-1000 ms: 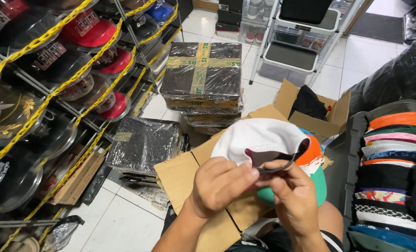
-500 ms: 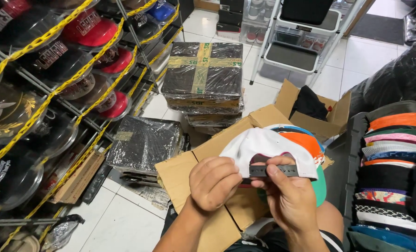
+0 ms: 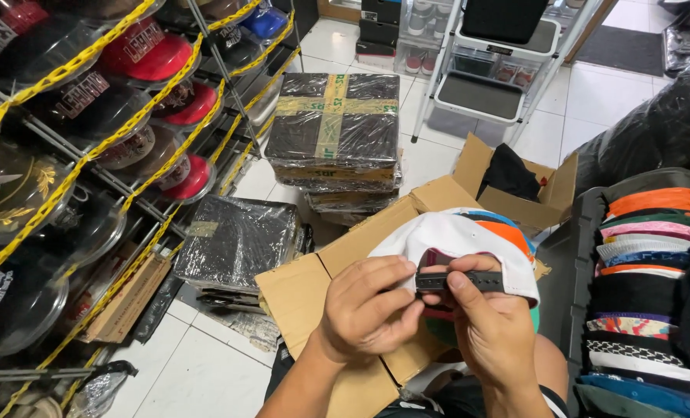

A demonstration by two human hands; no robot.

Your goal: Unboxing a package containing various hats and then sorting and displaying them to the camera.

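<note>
A person's left hand [image 3: 368,310] and right hand [image 3: 488,329] meet low in the head view, both pinched shut on the black plastic snap strap [image 3: 459,281] at the back of a white cap [image 3: 453,240]; the left fingers close over the strap's left end, the right thumb presses along its top, and the two halves appear lapped together, though whether the pegs are seated cannot be told from here; as a judgement, the closing of the strap is well along, with at most a final press and the putting down of the cap left; the strap lies nearly level across the picture, its long axis left to right, and the cap sits with its rear opening turned toward the wearer and its crown bulging up and away, the brim out of sight on the far side; the cap is held just above an open cardboard box [image 3: 321,286], over a nest of other caps showing orange and teal; at right a bin holds a stack of folded caps [image 3: 647,271] in many colours; further off stand black wrapped parcels [image 3: 333,128] crossed with yellow-green tape, a second cardboard box [image 3: 550,193], a wire rack of bagged caps [image 3: 143,70] behind yellow plastic chain [image 3: 89,155], and, at the far end, a white step stool [image 3: 499,70] on the tiled floor [image 3: 198,371].
</note>
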